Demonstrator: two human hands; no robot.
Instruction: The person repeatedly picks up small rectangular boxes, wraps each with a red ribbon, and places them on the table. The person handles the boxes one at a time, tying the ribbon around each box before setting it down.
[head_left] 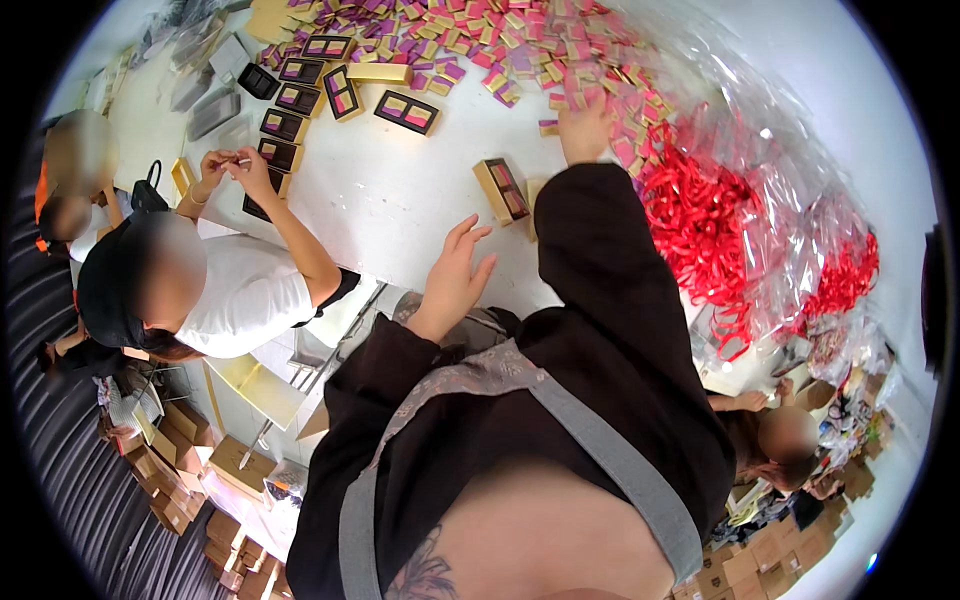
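My left hand (pixel 456 278) is held over the near edge of the white table, fingers apart, with nothing in it. Stretched out to the far pile, my right hand (pixel 585 132) touches or hovers over small pink, purple and gold packets (pixel 560 60); its fingertips are blurred, so its grip is unclear. Between my hands stands a gold box (pixel 502 190) with a dark tray holding pinkish pieces. A second gold box (pixel 534 208) beside it is partly hidden by my right sleeve. Farther off lies another filled box (pixel 405 113), near a tilted one (pixel 342 92).
Red ribbon strips (pixel 700 215) and clear plastic bags (pixel 800 220) heap up on the right. A row of dark-trayed boxes (pixel 284 125) runs along the left, where a co-worker in a white shirt (pixel 250 295) works with both hands raised. Cardboard boxes (pixel 180 440) stand behind.
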